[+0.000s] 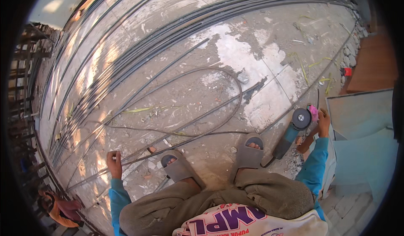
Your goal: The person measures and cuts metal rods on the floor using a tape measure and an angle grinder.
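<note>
My left hand (113,163) is held at the lower left, above the bars, its fingers curled; whatever they might hold cannot be made out. At the right my right hand (322,124) has its fingers closed on a small pink crumpled thing (313,113), right beside the black disc of a teal angle grinder (288,139). The grinder lies next to my sandaled right foot (249,154), with a dark cable near its rear end. My left foot (179,168) rests in a matching grey sandal. A printed white cloth (244,223) is at my waist.
Long steel bars (168,30) and a looped rod (229,74) stretch across the dusty concrete floor (261,59). A brown board (370,63), pale sheets (360,160) and rubble line the right. Another person (63,208) in orange is at the lower left, beside dark timbers (27,97).
</note>
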A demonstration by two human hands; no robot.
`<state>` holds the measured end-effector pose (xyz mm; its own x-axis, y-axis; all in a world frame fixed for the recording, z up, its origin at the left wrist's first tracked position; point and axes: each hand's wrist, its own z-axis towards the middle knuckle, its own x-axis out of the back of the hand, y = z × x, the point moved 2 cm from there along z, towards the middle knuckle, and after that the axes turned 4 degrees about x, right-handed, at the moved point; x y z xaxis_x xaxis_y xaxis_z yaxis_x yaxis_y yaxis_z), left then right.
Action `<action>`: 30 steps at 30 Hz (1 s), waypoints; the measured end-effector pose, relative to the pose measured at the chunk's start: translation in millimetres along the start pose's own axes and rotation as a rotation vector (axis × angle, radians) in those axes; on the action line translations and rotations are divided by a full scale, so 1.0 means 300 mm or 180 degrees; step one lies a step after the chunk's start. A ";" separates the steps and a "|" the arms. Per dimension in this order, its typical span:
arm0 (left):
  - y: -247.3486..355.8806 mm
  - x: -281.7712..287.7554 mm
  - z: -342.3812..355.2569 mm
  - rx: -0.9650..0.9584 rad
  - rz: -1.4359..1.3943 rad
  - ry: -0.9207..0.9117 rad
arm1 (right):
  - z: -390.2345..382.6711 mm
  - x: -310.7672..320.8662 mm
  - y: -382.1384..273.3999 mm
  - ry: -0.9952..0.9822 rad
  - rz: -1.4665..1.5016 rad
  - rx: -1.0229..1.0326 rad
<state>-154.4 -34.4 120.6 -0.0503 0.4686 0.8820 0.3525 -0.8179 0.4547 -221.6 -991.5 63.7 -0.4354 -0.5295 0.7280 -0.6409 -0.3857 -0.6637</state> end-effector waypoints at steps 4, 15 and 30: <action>0.169 -0.132 -0.016 -0.0272 0.0179 -0.0755 | 0.148 0.034 0.361 -0.1071 -0.0833 0.0675; 0.308 -0.187 -0.091 -0.0563 0.0095 -0.1241 | 0.308 -0.009 0.479 -0.0575 -0.1657 0.1772; 0.941 -0.273 -0.068 -0.1482 -0.2356 -0.2299 | -0.397 -0.144 -1.105 -0.3040 -0.0858 0.2069</action>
<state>-69.8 -310.6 179.2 0.5022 0.8483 0.1678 0.0706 -0.2336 0.9698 -65.7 -750.7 272.7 0.4894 -0.6155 0.6178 -0.0782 -0.7365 -0.6719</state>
